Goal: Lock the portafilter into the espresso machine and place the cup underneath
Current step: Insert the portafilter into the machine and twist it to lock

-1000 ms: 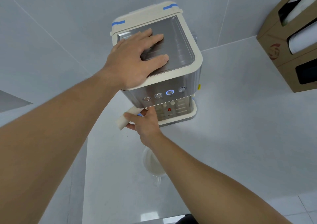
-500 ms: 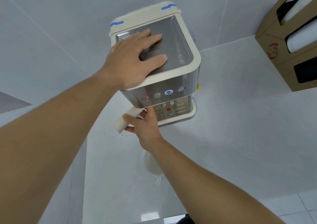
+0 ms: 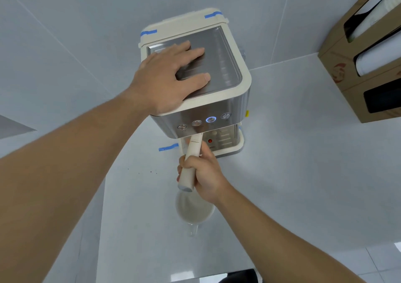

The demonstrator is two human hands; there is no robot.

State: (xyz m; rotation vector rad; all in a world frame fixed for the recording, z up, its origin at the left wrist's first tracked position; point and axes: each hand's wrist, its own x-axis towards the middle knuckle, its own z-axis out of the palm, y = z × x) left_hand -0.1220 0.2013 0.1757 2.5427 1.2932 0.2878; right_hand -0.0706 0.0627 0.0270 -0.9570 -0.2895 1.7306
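A cream and steel espresso machine [image 3: 219,107] stands on the white counter. My left hand [image 3: 167,79] lies flat on its metal top, fingers spread. My right hand [image 3: 201,176] is closed around the cream portafilter handle [image 3: 191,163], which points out from under the machine's front toward me. The portafilter's head is hidden under the machine. A clear glass cup [image 3: 191,215] with a handle sits on the counter just below my right hand, in front of the machine and not under it.
A cardboard dispenser box [image 3: 364,65] with paper cups stands at the right. Blue tape [image 3: 168,147] marks the counter left of the machine's base. A few dark specks lie on the counter [image 3: 293,174] to the left. A tiled wall is behind.
The portafilter handle has swung from pointing left to pointing straight toward me, my right hand turning with it and closing fully around it. My left hand has stayed on the machine's top.
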